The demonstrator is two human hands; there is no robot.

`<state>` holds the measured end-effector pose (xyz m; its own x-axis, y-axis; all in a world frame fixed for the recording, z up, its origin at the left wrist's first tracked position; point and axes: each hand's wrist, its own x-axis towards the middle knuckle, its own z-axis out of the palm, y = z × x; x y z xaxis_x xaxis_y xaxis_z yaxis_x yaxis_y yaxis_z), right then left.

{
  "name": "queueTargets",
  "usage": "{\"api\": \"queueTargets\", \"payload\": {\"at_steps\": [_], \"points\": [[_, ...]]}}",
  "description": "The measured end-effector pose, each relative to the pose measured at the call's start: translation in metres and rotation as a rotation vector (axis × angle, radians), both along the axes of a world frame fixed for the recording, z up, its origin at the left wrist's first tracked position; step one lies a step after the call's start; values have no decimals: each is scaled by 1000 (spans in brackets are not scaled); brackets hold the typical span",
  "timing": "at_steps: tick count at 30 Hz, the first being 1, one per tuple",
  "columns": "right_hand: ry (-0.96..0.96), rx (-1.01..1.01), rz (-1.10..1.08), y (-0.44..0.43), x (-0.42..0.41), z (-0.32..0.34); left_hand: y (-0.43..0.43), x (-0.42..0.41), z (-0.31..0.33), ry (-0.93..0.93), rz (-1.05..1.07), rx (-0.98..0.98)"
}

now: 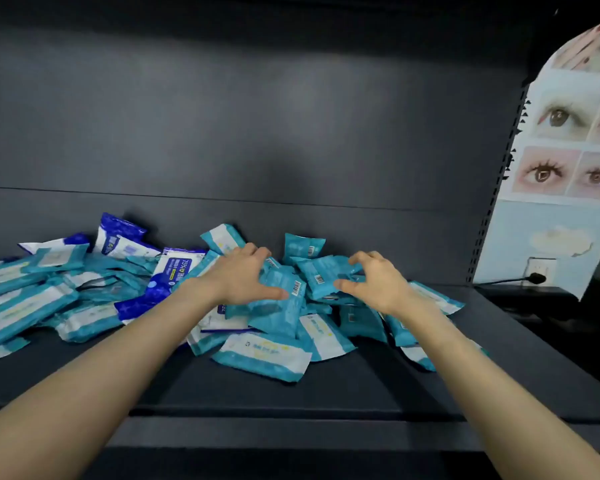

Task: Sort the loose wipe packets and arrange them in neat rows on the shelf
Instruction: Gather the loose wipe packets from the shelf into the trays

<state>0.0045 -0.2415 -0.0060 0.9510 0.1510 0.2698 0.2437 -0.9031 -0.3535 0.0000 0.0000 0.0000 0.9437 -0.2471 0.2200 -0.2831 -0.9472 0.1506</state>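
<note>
Both forearms are bare — so are the left hand and right hand.

- The pile of wipe packets ran off the left edge.
- Most packet print was too blurred to read.
- The left hand and right hand covered the packets beneath them.
- The right edge cut off the eye poster.
</note>
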Motion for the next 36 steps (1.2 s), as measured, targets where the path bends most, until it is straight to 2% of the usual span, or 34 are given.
{"api": "queueTargets", "payload": {"at_steps": [3, 7, 10, 15, 20, 26, 31, 36], "points": [[46, 41, -40, 5, 27, -3, 4, 23, -3, 119, 13, -45], [134, 54, -106, 13, 54, -11, 4, 45, -10, 208, 26, 35], [213, 102, -144, 16, 69, -16, 8, 58, -16, 200, 69, 107], [241, 180, -186, 22, 85, -20, 7, 67, -20, 88, 79, 74], [172, 431, -136, 22, 84, -22, 5, 71, -18, 39, 70, -93], [179, 630, -144, 15, 78, -19, 1, 58, -13, 104, 90, -220], [37, 747, -172, 8, 56, -14, -9, 42, -11, -113, 104, -316], [-108, 883, -111, -4, 10, 1, -15, 8, 0, -261, 62, -610]]}}
